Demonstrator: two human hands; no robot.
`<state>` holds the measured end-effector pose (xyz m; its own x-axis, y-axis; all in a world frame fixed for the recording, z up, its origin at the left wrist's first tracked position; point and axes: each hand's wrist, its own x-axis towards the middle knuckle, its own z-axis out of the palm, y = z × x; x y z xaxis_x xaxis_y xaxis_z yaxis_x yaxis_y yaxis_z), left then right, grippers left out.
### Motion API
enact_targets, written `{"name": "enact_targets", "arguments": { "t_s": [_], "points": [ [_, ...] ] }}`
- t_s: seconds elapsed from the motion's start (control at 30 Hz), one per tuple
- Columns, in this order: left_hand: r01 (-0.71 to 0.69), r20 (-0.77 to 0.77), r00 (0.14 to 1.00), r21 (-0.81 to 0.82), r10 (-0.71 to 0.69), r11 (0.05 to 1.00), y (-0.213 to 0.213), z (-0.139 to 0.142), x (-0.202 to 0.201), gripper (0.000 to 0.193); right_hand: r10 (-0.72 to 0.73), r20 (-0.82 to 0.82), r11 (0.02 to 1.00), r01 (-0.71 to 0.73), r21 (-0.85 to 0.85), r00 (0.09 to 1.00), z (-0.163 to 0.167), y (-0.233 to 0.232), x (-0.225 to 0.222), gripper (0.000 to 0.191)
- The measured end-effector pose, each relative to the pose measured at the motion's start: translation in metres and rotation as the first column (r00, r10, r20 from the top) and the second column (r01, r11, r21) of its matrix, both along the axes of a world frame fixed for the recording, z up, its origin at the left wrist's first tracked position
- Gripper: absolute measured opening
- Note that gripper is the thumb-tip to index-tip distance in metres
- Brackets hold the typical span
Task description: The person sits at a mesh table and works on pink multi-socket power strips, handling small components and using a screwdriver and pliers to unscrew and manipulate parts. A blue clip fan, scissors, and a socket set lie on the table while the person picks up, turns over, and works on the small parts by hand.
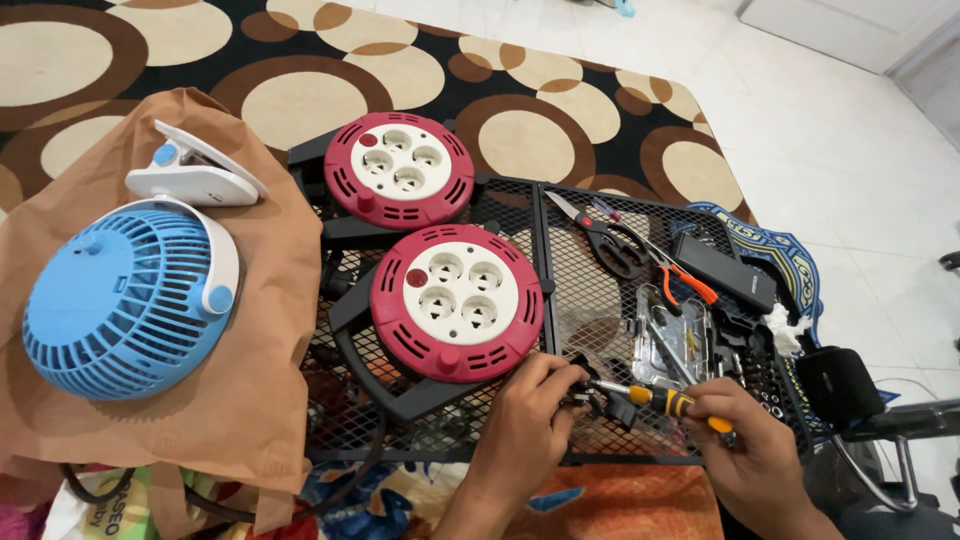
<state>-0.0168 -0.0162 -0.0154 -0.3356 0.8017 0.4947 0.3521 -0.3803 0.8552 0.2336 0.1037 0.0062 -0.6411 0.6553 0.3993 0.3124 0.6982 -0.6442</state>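
Left hand [528, 408] grips a black plug [597, 398]; right hand [742, 432] grips a screwdriver [655, 397]. Red cable reel [457, 301] crowds in at eleven o'clock, scissors [605, 236] at one.

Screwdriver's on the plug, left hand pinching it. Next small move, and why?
Probably keep the left hand pinching the black plug and turn the screwdriver in place with the right hand. The tip looks to be already at the plug, which is held just above the mesh table. Whether the tip is seated cannot be told.
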Motion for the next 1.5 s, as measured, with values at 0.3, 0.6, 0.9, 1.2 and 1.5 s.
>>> {"name": "enact_targets", "arguments": {
  "t_s": [0.3,0.6,0.9,1.2,1.5],
  "points": [
    [0.037,0.042,0.999,-0.061,-0.035,0.997,-0.002,0.000,-0.001,0.032,0.083,-0.018,0.997,-0.083,-0.003,0.996,0.002,0.003,-0.003,0.023],
    [0.017,-0.013,1.000,-0.076,-0.018,0.997,-0.004,-0.007,-0.004,0.035,0.272,0.284,0.834,-0.373,0.407,0.919,0.041,0.013,-0.019,0.028],
    [-0.021,-0.156,0.988,-0.025,0.017,0.999,-0.006,-0.009,-0.003,0.037,0.290,0.387,0.787,-0.449,0.424,0.875,0.059,0.018,-0.027,0.021],
    [-0.057,-0.171,0.983,0.022,0.060,0.998,-0.008,-0.006,-0.001,0.038,0.009,0.223,0.761,0.138,-0.634,0.975,0.038,0.011,-0.025,0.016],
    [-0.027,-0.120,0.992,0.025,0.029,0.999,-0.003,-0.010,0.000,0.041,-0.080,0.564,0.974,0.185,-0.131,0.822,0.082,-0.004,-0.039,0.035]
  ]
}}
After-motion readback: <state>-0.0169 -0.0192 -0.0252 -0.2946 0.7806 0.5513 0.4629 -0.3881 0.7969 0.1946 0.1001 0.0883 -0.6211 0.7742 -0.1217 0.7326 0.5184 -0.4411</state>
